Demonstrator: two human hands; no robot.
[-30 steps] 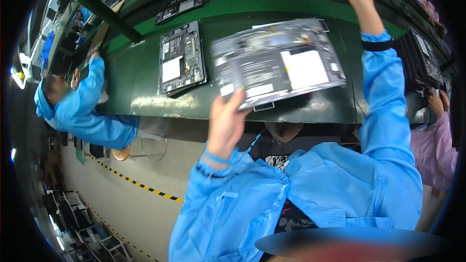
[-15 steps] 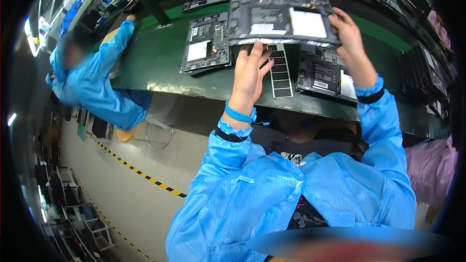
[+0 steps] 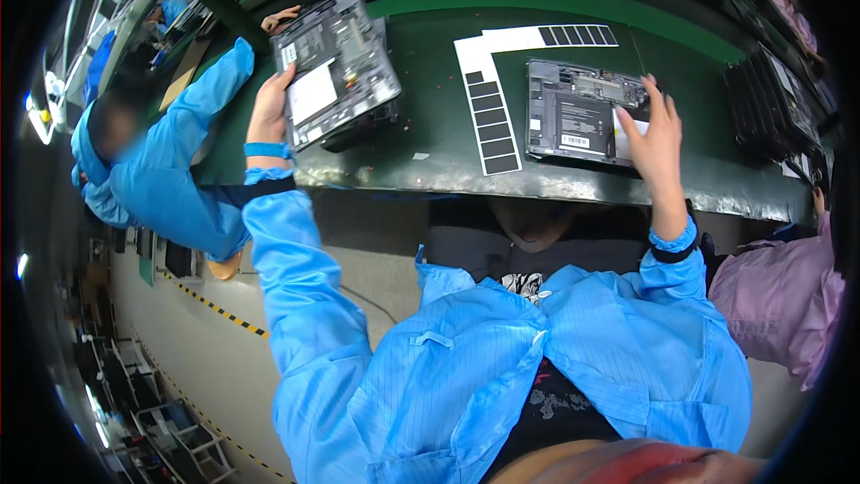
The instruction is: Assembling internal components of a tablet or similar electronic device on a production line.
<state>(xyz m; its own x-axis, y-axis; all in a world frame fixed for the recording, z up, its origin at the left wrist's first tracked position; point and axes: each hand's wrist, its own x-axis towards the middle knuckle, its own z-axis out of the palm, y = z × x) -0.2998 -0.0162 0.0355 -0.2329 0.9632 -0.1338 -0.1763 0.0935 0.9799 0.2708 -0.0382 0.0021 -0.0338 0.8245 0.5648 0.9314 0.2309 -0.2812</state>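
Note:
My left hand (image 3: 271, 106) grips the near left edge of an opened laptop base (image 3: 336, 58), thumb on top. Its circuit board, black battery and a white panel are exposed. That base lies slanted over another dark one, mostly hidden beneath it. On the right, my right hand (image 3: 658, 139) is at the right side of a second laptop base (image 3: 573, 112), which lies on the bench. Its thumb reaches over the white panel and its fingers are stretched apart by the far right corner.
White strips with black rectangles (image 3: 493, 121) lie between the two bases on the green bench (image 3: 421, 116). A stack of dark laptop parts (image 3: 775, 103) stands at the right. Beyond the green post, a co-worker's hand (image 3: 281, 20) is near the left base. Another person's pink sleeve (image 3: 779, 296) shows at the right.
The laptop base that was raised in both hands has moved left onto the other base there. My right hand has let go and come down to the right-hand base.

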